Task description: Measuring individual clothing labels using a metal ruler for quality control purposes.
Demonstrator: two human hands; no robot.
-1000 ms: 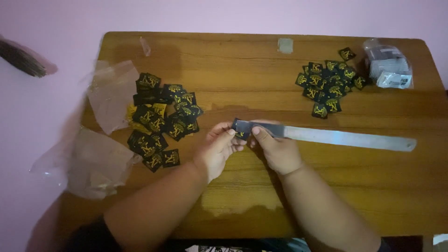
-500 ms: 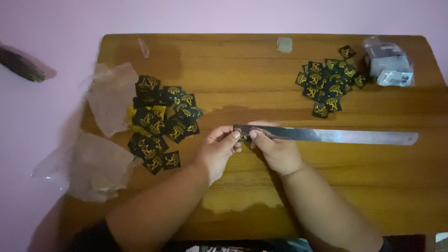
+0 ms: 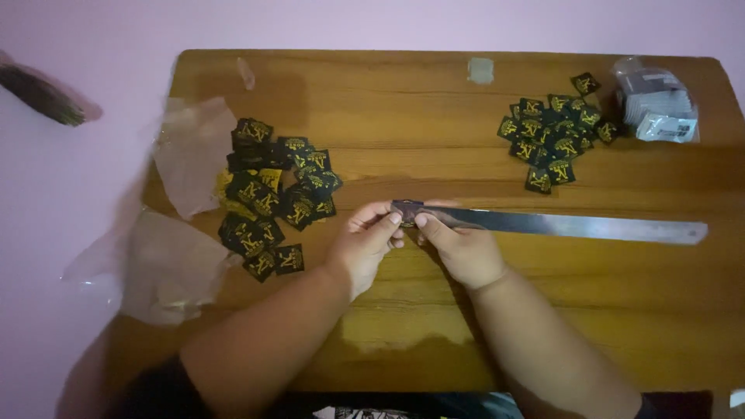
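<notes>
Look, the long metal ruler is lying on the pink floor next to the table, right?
Not quite. The head view shows the long metal ruler lying on the wooden table, with both hands, left hand and right hand, at its left end.

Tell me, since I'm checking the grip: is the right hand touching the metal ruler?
Touching. The head view shows the right hand with its fingertips resting on the near end of the metal ruler.
</notes>
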